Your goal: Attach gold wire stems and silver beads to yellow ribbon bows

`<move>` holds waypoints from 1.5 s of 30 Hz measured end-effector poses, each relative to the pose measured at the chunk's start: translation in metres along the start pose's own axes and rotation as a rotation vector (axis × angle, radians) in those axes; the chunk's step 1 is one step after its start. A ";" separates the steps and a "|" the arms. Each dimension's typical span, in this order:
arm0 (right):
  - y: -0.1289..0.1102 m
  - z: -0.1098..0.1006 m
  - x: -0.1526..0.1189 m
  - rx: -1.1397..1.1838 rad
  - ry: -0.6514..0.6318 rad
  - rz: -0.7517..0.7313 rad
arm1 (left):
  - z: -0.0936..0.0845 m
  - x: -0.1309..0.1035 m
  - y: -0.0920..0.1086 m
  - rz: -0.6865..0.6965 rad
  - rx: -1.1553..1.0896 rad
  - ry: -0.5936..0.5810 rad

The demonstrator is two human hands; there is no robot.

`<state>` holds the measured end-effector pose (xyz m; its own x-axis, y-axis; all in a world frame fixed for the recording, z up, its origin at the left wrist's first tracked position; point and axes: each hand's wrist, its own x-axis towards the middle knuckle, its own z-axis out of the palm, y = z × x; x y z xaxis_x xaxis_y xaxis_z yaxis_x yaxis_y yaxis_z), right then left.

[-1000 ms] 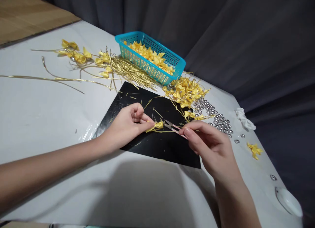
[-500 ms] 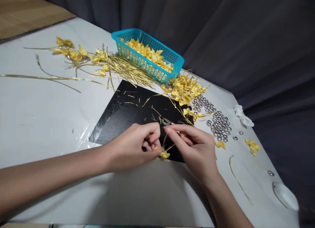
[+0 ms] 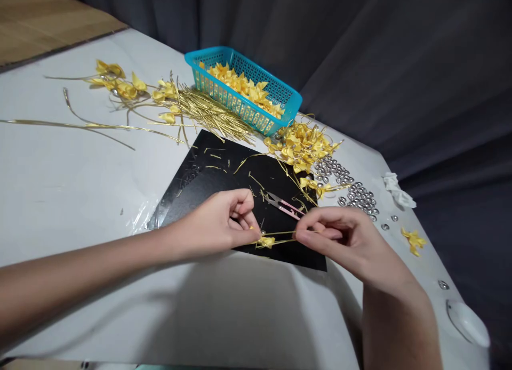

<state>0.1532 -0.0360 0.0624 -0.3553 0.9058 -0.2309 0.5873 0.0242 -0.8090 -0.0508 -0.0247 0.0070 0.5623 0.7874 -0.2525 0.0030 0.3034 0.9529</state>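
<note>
My left hand [image 3: 230,220] is closed, pinching a small yellow ribbon bow [image 3: 265,241] above the near edge of a black board [image 3: 224,183]. To its right, my right hand [image 3: 340,239] pinches gold cord [image 3: 282,233] that runs from the bow in two strands, stretched nearly straight between the hands. A bit of silver shows at the bow, partly hidden by my left fingertips. Pink-handled thread snips [image 3: 282,204] lie on the board just beyond my right fingertips, among short gold cord clippings.
A blue basket [image 3: 244,95] of yellow bows stands at the back. Beside it lie a bundle of gold cords [image 3: 216,114] and a heap of yellow bows with cords [image 3: 302,143]. Silver beads [image 3: 360,196], a yellow bow [image 3: 413,241] and a white rounded object [image 3: 468,322] are on the right.
My right hand has moved right and nearer, drawing the gold cord strands out from the bow. The snips show more fully now. My left hand keeps its pinch on the bow.
</note>
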 end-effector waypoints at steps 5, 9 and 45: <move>-0.002 0.017 0.000 0.010 0.080 -0.105 | 0.005 -0.006 -0.003 0.077 0.166 -0.079; 0.003 0.036 0.009 -0.211 0.234 -0.259 | 0.006 -0.007 -0.005 0.071 0.137 -0.175; 0.014 0.063 0.000 -0.777 0.254 -0.615 | -0.010 0.006 0.003 0.073 -0.249 0.354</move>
<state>0.1156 -0.0621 0.0170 -0.6427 0.7046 0.3008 0.6964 0.7010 -0.1537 -0.0556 -0.0144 0.0063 0.2350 0.9339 -0.2693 -0.2500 0.3258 0.9118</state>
